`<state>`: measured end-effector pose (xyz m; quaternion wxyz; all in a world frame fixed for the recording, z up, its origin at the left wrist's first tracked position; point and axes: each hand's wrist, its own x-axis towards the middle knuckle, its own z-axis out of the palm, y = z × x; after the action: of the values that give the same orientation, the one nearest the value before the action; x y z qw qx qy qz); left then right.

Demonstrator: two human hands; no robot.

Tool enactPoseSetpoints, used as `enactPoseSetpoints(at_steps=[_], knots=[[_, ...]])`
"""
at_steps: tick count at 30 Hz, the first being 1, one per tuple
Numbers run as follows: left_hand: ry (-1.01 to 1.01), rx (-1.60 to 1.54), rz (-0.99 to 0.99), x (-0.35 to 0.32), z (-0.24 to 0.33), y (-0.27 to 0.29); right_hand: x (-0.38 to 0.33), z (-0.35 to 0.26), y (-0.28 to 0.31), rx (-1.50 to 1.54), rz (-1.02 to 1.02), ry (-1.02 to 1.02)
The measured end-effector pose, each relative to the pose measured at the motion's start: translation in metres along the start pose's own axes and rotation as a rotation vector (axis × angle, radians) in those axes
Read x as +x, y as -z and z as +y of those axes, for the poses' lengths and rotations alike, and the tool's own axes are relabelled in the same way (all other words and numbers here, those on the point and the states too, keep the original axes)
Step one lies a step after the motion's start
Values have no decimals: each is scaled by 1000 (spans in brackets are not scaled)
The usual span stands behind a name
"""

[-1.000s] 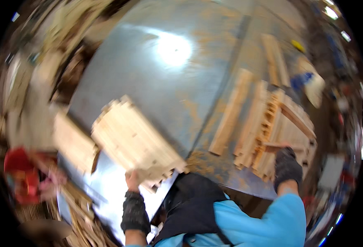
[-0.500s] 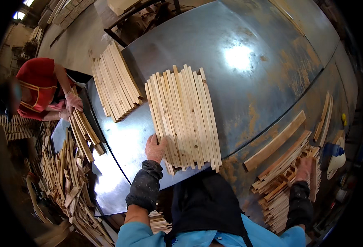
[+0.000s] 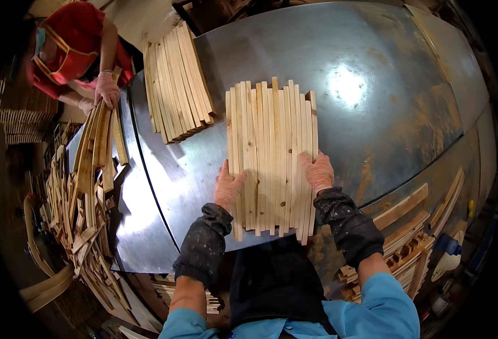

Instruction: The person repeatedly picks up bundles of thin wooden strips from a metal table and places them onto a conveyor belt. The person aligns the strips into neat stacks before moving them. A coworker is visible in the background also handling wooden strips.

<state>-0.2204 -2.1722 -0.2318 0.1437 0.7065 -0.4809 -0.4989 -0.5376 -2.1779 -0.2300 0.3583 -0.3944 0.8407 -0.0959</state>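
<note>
A batch of pale wooden strips (image 3: pixel 269 152) lies side by side on the metal table, lengthwise away from me, their ends uneven. My left hand (image 3: pixel 228 185), in a pinkish work glove, holds the left edge of the batch with its thumb over the top. On the opposite edge, my right hand (image 3: pixel 317 171) grips the outer strips, thumb likewise on top. Both hands are partly closed round the sides; the fingertips at the outer faces are partly hidden.
A second batch of strips (image 3: pixel 178 85) lies farther left on the metal table (image 3: pixel 396 135). At far left, a co-worker in red handles long strips (image 3: pixel 99 135) over a heap of loose wood (image 3: pixel 79 209). More strips (image 3: pixel 407 243) and a blue bottle (image 3: pixel 448 244) are at right.
My right hand has left the wood pile at right and come to the batch's right edge. The strips now sit straighter. My left hand stays at their left side. The co-worker's strips have shifted.
</note>
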Motion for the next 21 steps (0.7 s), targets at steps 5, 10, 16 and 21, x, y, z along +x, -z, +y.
enactPoseSetpoints(at_steps=[5,10,16,21], knots=[[-28,-681,-103,-30,9,1,-2,6,4,108,13,39],[30,-762,-116,-75,6,-4,-23,38,7,159,72,43],[-17,-802,-54,-176,0,20,-113,37,20,291,43,84],[-170,-886,142,-280,-30,46,-178,23,11,331,36,293]])
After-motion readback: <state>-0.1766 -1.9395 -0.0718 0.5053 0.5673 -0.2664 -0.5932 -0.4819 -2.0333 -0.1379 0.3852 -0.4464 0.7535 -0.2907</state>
